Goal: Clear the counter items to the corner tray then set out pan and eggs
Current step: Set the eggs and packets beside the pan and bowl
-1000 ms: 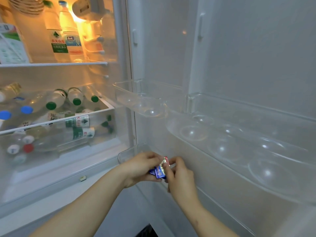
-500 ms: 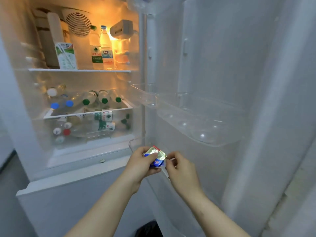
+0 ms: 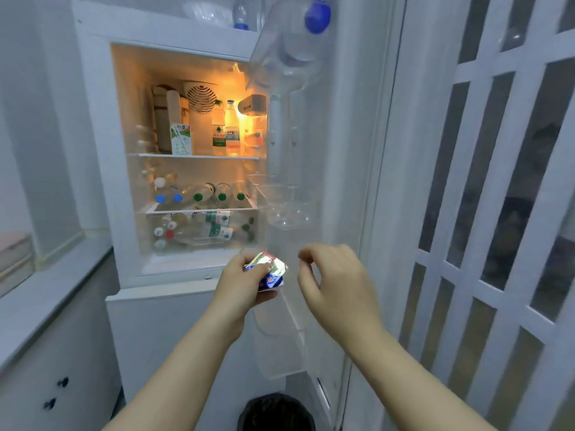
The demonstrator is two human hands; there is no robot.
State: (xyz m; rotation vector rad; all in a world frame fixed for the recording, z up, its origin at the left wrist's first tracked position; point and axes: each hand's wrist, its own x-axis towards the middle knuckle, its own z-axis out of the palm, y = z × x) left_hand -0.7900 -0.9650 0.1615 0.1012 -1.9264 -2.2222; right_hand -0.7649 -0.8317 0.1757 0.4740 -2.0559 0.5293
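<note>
I stand in front of an open white fridge [image 3: 93, 135]. My left hand [image 3: 239, 287] grips a small foil-wrapped packet [image 3: 270, 270], gold on top with blue and red print. My right hand [image 3: 336, 281] hovers just right of the packet with fingers loosely curled and nothing in it. The open fridge door [image 3: 351, 181] is behind both hands; its clear egg shelf [image 3: 289, 213] holds nothing that I can see. No pan or eggs are in view.
Inside the fridge are several bottles [image 3: 214, 194] lying on the shelves and a carton [image 3: 180, 140] standing up top. A white counter [image 3: 46, 293] runs along the left. A dark bin [image 3: 273, 412] sits on the floor below. A white lattice folding door [image 3: 497, 213] stands at right.
I have stepped back from the fridge door, so the whole fridge shows. My right hand has let go of the packet and moved right; my left hand keeps hold of it.
</note>
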